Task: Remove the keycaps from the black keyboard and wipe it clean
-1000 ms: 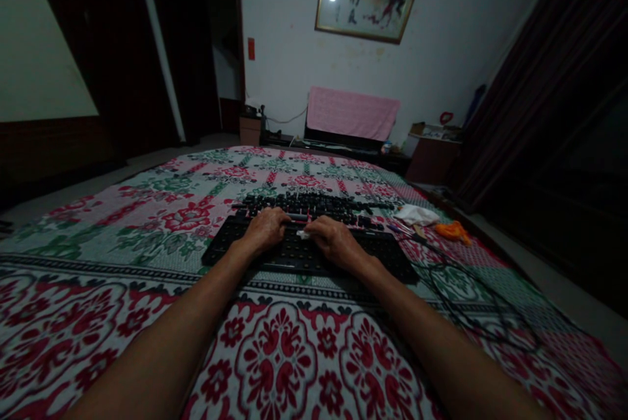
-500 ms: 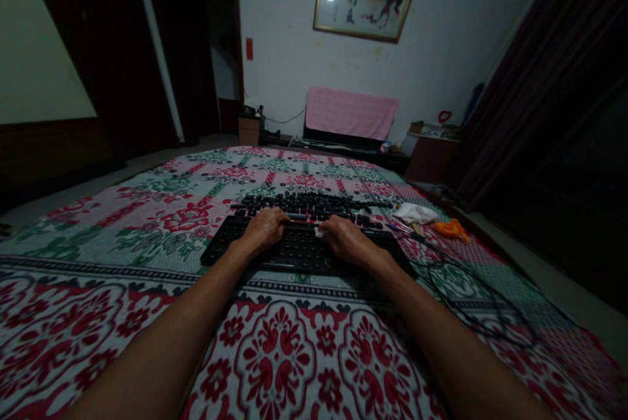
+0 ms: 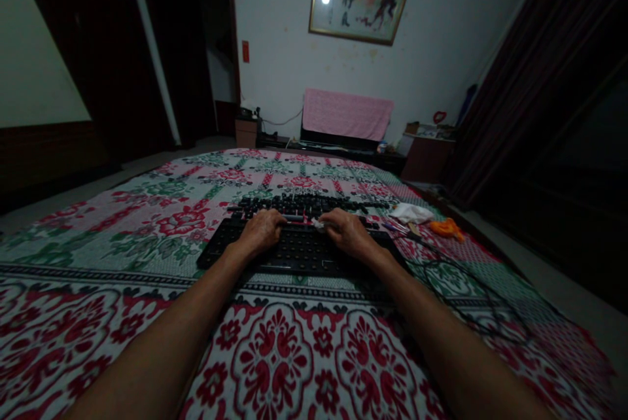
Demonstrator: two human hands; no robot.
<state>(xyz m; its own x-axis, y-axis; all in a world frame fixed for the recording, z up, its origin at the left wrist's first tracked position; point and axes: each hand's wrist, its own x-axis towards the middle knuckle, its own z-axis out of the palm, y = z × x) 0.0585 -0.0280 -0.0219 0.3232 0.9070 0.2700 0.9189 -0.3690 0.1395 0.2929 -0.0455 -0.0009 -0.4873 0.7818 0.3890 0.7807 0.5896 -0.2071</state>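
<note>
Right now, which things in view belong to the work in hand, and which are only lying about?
Likely in the work:
keyboard base
grey bar, by the left hand
white wad, in the right hand
loose black keys, just beyond

Likely only lying about:
orange bundle
pink towel, in the background

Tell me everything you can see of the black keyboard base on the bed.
The keyboard base is a long black slab, apparently plastic, with rows of small studs and no keycaps visible on them. It lies flat, crosswise in view, on the patterned bedspread. The left hand and right hand are over its far side, hiding parts; whether they touch it is unclear.
</note>
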